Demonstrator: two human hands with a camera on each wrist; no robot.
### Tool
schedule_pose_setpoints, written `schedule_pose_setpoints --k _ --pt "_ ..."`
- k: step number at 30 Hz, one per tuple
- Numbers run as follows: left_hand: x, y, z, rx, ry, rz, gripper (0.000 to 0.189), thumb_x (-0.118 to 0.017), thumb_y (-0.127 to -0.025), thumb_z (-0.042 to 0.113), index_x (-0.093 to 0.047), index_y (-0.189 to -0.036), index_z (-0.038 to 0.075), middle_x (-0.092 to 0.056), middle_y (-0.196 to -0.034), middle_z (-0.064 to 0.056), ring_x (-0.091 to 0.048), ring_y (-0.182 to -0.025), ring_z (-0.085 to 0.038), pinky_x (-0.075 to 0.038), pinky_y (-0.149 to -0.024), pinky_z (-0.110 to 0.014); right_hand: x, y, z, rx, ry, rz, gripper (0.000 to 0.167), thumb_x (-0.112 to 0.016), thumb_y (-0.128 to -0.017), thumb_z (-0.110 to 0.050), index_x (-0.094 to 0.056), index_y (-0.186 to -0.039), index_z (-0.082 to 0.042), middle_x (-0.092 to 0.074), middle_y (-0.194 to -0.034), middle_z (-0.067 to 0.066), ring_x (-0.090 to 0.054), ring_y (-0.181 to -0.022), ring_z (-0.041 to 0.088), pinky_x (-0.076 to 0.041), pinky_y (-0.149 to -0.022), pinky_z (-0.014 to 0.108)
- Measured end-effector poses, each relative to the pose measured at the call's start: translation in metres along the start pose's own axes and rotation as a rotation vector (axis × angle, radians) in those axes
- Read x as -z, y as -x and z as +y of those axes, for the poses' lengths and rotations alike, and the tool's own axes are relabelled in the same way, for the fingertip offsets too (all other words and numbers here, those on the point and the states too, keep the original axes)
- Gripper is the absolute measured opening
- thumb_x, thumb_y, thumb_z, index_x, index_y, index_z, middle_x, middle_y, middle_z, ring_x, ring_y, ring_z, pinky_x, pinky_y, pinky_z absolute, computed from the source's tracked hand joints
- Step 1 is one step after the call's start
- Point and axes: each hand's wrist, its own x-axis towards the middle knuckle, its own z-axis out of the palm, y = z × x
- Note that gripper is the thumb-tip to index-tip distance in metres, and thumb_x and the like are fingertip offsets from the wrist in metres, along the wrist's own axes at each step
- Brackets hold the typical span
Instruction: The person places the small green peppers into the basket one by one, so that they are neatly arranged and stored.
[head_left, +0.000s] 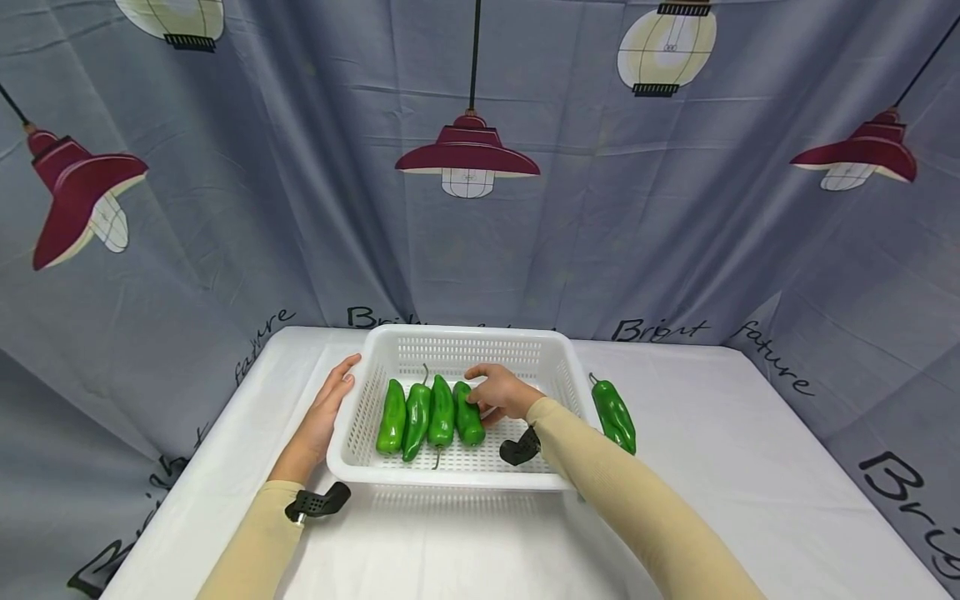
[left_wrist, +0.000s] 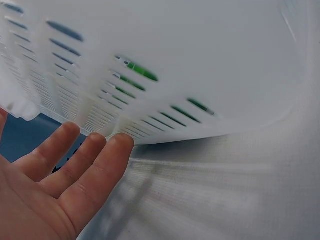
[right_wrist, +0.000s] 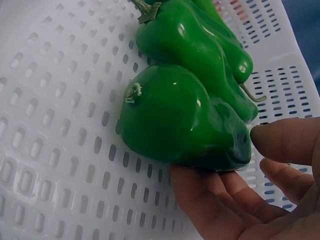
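A white perforated plastic basket [head_left: 450,480] stands on the table with several green peppers [head_left: 441,412] lying side by side in it. My right hand [head_left: 504,392] reaches over the basket's right part and grips the rightmost pepper [head_left: 470,423]. In the right wrist view some fingers tuck under this pepper [right_wrist: 165,115], and another digit meets its narrow end. My left hand [head_left: 322,421] rests along the basket's left outer side. Its fingers look nearly straight in the left wrist view, with fingertips [left_wrist: 120,142] right at the slotted wall [left_wrist: 225,60].
Another green pepper [head_left: 613,414] lies on the white tablecloth [head_left: 697,433], close to the basket's right side. A grey-blue curtain [head_left: 300,208] printed with lamps hangs behind the table and along its sides.
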Motion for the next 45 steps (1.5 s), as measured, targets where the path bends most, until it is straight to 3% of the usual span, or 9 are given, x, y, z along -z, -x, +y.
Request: schedule_pose_setpoints --k 4,11,14,24,30,33,37,42,45 --pt "0.0 0.0 0.0 0.01 0.0 0.003 0.055 -0.024 -0.112 0.04 -0.011 -0.163 0.022 -0.021 -0.169 -0.012 -0.03 -0.151 -0.034 -0.044 -0.098 -0.017 -0.001 0.002 -0.001 0.002 -0.002 0.003 0.051 -0.06 -0.098 0.001 -0.049 -0.147 -0.007 -0.066 -0.111 0.017 -0.061 -0.073 0.022 -0.063 -0.074 0.045" --pt "0.001 0.0 -0.001 0.022 -0.001 0.007 0.055 -0.024 -0.112 0.042 -0.012 -0.163 0.024 -0.023 -0.168 -0.011 -0.038 -0.147 -0.026 -0.044 -0.103 -0.023 0.0 0.0 0.0 0.008 -0.002 -0.016 0.053 -0.059 -0.096 0.005 -0.049 -0.147 -0.005 -0.062 -0.103 0.012 -0.057 -0.071 0.02 -0.063 -0.075 0.046" --pt "0.0 -0.001 -0.001 0.017 -0.001 0.006 0.055 -0.024 -0.112 0.042 -0.012 -0.163 0.024 -0.022 -0.169 -0.011 -0.03 -0.151 -0.035 -0.044 -0.104 -0.023 0.0 0.0 0.001 0.012 0.002 -0.021 0.054 -0.059 -0.096 0.005 -0.048 -0.148 -0.005 -0.06 -0.101 0.011 -0.056 -0.071 0.02 -0.063 -0.075 0.046" --pt "-0.001 0.0 0.0 0.007 -0.008 -0.001 0.056 -0.024 -0.112 0.041 -0.012 -0.163 0.022 -0.024 -0.167 -0.013 -0.037 -0.145 -0.03 -0.047 -0.098 -0.018 0.014 0.01 -0.005 0.02 0.032 0.042 0.054 -0.063 -0.097 -0.005 -0.048 -0.148 -0.006 -0.062 -0.129 0.021 -0.067 -0.084 0.025 -0.063 -0.071 0.042" --pt "0.0 0.002 0.0 -0.001 -0.003 0.0 0.056 -0.024 -0.112 0.04 -0.012 -0.163 0.021 -0.023 -0.167 -0.013 -0.048 -0.13 -0.005 -0.047 -0.098 -0.018 0.045 0.022 -0.014 0.056 0.077 0.056 0.055 -0.062 -0.1 -0.012 -0.043 -0.152 -0.007 -0.056 -0.143 0.022 -0.067 -0.104 0.035 -0.063 -0.075 0.041" --pt "0.0 0.0 -0.001 -0.01 0.018 -0.007 0.055 -0.025 -0.112 0.039 -0.011 -0.162 0.019 -0.024 -0.165 -0.014 -0.052 -0.121 0.005 -0.048 -0.097 -0.018 0.067 0.032 -0.02 0.067 0.068 0.072 0.056 -0.061 -0.101 -0.014 -0.041 -0.154 -0.008 -0.054 -0.145 0.023 -0.068 -0.098 0.031 -0.063 -0.076 0.041" --pt "0.0 0.0 -0.001 -0.033 0.036 -0.014 0.054 -0.025 -0.113 0.036 -0.011 -0.161 0.016 -0.024 -0.163 -0.015 -0.054 -0.118 0.009 -0.048 -0.096 -0.016 0.097 0.05 -0.023 0.093 0.057 0.084 0.058 -0.059 -0.103 -0.017 -0.036 -0.156 -0.009 -0.05 -0.148 0.024 -0.069 -0.095 0.027 -0.063 -0.08 0.042" --pt "-0.001 0.0 -0.001 -0.045 0.04 -0.027 0.054 -0.026 -0.113 0.037 -0.011 -0.16 0.015 -0.023 -0.163 -0.016 -0.052 -0.119 0.009 -0.048 -0.096 -0.016 0.134 0.072 -0.012 0.141 0.039 0.132 0.06 -0.056 -0.105 -0.018 -0.031 -0.158 -0.008 -0.042 -0.153 0.027 -0.061 -0.122 0.044 -0.062 -0.086 0.043" --pt "-0.001 0.0 -0.001 -0.037 0.043 -0.023 0.054 -0.027 -0.113 0.037 -0.012 -0.16 0.016 -0.025 -0.162 -0.015 -0.053 -0.118 0.009 -0.048 -0.096 -0.016 0.153 0.084 -0.001 0.152 0.042 0.177 0.061 -0.055 -0.105 -0.021 -0.029 -0.159 -0.007 -0.038 -0.156 0.028 -0.06 -0.125 0.044 -0.061 -0.089 0.044"
